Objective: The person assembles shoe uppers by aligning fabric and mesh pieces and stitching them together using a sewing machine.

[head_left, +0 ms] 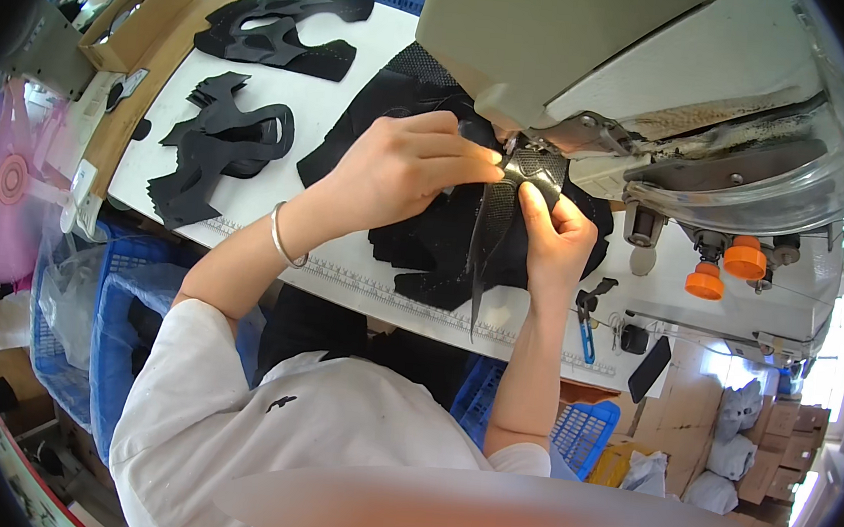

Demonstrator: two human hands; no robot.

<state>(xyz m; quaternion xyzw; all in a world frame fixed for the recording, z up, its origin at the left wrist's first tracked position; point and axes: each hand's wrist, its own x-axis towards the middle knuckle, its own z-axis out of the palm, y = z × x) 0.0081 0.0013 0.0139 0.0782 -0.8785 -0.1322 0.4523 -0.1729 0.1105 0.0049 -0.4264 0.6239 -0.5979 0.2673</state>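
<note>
Under the lit needle area of a beige sewing machine (562,45) lies a black textured shoe-upper piece (494,215), its pointed strip hanging toward me. My left hand (405,167) reaches in from the left, fingertips pinched on the piece's edge beside the presser foot (514,149). On the other side my right hand (557,240) grips the same piece between thumb and bent fingers, close to the foot. More black pieces (414,238) spread beneath and around both hands. The needle tip is too small to make out.
Two stacks of black cut pieces, one farther (291,41) and one nearer (227,141), lie on the white table's left. Blue-handled snips (586,336) and a black phone (650,369) lie at right. Orange knobs (744,258) hang under the machine. Blue crates (115,327) stand below; a pink fan (13,178) is left.
</note>
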